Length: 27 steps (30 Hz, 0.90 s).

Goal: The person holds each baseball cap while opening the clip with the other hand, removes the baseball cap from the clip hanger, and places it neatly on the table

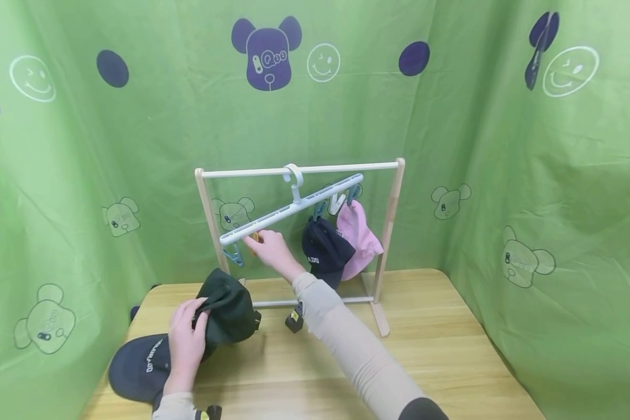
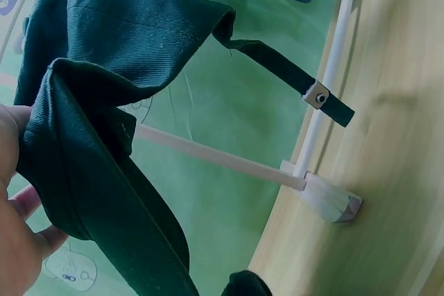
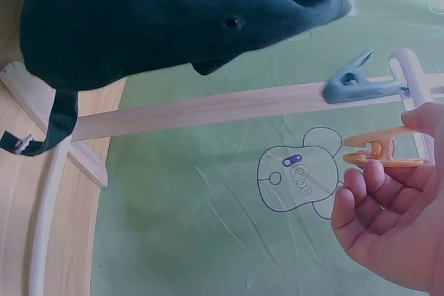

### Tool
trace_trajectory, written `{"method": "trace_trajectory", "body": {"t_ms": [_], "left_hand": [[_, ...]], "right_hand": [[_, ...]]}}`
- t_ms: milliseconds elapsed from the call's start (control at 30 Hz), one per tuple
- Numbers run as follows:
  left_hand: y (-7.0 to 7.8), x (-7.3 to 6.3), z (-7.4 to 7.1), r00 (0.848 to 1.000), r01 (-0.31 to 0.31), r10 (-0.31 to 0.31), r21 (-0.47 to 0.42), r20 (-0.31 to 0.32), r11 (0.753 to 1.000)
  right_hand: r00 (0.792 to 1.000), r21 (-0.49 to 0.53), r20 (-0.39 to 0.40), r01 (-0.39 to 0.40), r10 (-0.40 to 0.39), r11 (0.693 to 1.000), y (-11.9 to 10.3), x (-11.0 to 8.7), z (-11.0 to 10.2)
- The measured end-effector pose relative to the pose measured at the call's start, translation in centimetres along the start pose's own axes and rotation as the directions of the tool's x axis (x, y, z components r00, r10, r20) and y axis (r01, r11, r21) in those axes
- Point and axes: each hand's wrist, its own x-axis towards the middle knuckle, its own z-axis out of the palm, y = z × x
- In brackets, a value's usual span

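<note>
My left hand grips a dark green cap by its edge, holding it above the table at the rack's left. In the left wrist view the strap with its buckle dangles free. At the lower left end of a tilted white hanger, my right hand pinches an orange clothespin between thumb and fingers. Beside it a blue clothespin hangs from the hanger. The green cap is apart from both clothespins.
A black cap and a pink cap hang from clips at the hanger's right, with a white clip between them. The wooden rack stands on the table. Under my left forearm lies a navy cap.
</note>
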Motion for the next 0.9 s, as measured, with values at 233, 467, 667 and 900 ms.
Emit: {"method": "trace_trajectory", "body": {"t_ms": [233,467,667,900], "left_hand": [[-0.6,-0.1,-0.9,1.0,0.015,-0.015,0.02,-0.015,1.0],[-0.9,-0.2,-1.7,0.999,0.033,-0.033,0.033,-0.007,0.999],[-1.3,-0.3,-2.4,1.0,0.011,-0.01,0.035,-0.023,0.999],[-1.6,-0.3,-3.3,1.0,0.009,-0.008,0.061,-0.014,0.998]], "right_hand": [[1.0,0.0,-0.004,0.002,-0.002,1.0,0.0,0.0,0.0],[1.0,-0.014,-0.008,-0.001,0.0,1.0,0.1,-0.1,0.2],[1.0,-0.021,-0.01,0.0,0.0,1.0,0.3,0.0,0.2],[1.0,-0.019,-0.01,0.005,-0.005,1.0,0.2,0.0,0.3]]}}
